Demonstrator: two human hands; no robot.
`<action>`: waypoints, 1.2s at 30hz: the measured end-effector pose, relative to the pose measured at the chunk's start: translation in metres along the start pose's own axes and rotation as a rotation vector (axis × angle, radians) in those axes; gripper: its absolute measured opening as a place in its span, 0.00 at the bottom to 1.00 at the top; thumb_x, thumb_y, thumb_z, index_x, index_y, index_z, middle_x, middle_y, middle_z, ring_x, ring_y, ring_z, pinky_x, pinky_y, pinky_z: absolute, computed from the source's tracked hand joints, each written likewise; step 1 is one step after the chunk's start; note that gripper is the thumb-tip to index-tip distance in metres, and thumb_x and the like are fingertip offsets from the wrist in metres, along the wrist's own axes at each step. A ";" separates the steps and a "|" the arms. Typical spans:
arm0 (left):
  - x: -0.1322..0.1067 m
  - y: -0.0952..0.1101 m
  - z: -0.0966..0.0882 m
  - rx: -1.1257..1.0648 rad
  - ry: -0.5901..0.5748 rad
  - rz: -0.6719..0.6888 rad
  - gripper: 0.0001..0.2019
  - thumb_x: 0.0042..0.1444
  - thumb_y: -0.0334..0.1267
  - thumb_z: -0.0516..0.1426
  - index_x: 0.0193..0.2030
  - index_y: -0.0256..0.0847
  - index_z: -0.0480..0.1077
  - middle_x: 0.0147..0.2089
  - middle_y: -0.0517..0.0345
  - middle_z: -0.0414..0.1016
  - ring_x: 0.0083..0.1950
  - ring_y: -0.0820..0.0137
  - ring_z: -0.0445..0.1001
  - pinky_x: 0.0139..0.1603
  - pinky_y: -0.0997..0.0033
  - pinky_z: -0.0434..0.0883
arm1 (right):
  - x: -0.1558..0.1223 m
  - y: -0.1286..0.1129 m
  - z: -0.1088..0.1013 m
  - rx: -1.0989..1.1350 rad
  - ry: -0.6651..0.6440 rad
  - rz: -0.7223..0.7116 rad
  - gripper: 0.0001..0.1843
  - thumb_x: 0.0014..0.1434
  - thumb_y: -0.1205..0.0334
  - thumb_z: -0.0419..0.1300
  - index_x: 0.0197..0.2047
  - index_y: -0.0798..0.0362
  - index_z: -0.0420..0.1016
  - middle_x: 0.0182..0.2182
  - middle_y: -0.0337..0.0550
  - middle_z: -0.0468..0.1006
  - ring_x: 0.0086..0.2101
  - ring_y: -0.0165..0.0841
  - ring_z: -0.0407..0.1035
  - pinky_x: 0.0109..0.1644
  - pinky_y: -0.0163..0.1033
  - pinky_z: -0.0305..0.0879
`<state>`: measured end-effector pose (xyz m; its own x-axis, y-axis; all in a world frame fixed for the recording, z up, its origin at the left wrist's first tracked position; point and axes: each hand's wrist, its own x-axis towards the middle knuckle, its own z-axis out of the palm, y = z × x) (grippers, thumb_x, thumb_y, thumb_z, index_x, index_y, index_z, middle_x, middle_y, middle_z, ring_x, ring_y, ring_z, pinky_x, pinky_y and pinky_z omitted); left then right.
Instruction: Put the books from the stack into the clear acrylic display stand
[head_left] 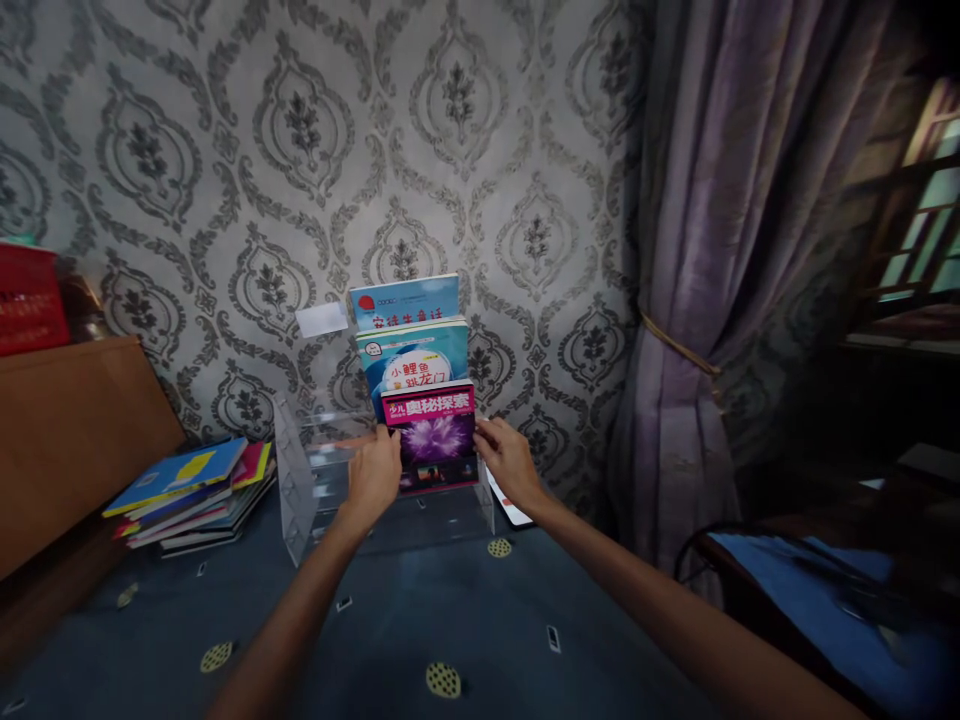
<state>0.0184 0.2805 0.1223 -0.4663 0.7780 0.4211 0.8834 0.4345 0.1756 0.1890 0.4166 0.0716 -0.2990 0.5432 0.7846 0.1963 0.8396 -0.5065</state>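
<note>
A purple and pink book (436,440) stands upright at the front of a clear plastic tiered rack (295,480). My left hand (375,468) grips its left edge, and my right hand (507,458) pinches the right edge. Behind it, a teal book (414,345) with a white oval on its cover rises one tier higher. At the back, a light blue book (409,300) shows only its upper part. The rack's left portion holds no books, and a blank white label (322,319) sits at its top left.
Several books and booklets lie in an untidy pile (195,495) left of the rack. A brown box (82,420) with a red basket (30,298) on it is farther left. A white-screened device (511,505) lies behind my right hand. A tied curtain (690,300) hangs at right.
</note>
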 end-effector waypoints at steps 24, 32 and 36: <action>0.004 0.004 -0.002 0.046 -0.012 -0.006 0.17 0.73 0.41 0.41 0.54 0.36 0.66 0.44 0.38 0.81 0.46 0.53 0.82 0.41 0.63 0.71 | -0.004 0.007 0.014 0.131 0.085 0.097 0.21 0.55 0.67 0.56 0.52 0.52 0.76 0.30 0.41 0.76 0.29 0.37 0.71 0.36 0.42 0.70; 0.006 0.002 0.003 0.042 -0.001 -0.009 0.17 0.72 0.41 0.42 0.56 0.35 0.65 0.44 0.38 0.81 0.46 0.53 0.82 0.41 0.63 0.71 | -0.003 0.006 0.014 0.129 0.091 0.092 0.19 0.54 0.67 0.56 0.48 0.51 0.77 0.29 0.41 0.75 0.30 0.38 0.71 0.36 0.43 0.69; 0.006 0.000 0.003 0.036 -0.004 0.004 0.17 0.72 0.42 0.43 0.55 0.36 0.66 0.44 0.38 0.81 0.45 0.54 0.82 0.41 0.63 0.71 | -0.002 0.003 0.012 0.134 0.076 0.097 0.19 0.54 0.67 0.56 0.48 0.51 0.77 0.28 0.40 0.75 0.29 0.37 0.71 0.37 0.43 0.69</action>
<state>0.0155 0.2864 0.1216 -0.4628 0.7818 0.4180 0.8832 0.4472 0.1415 0.1794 0.4183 0.0640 -0.2120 0.6238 0.7523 0.0927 0.7791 -0.6200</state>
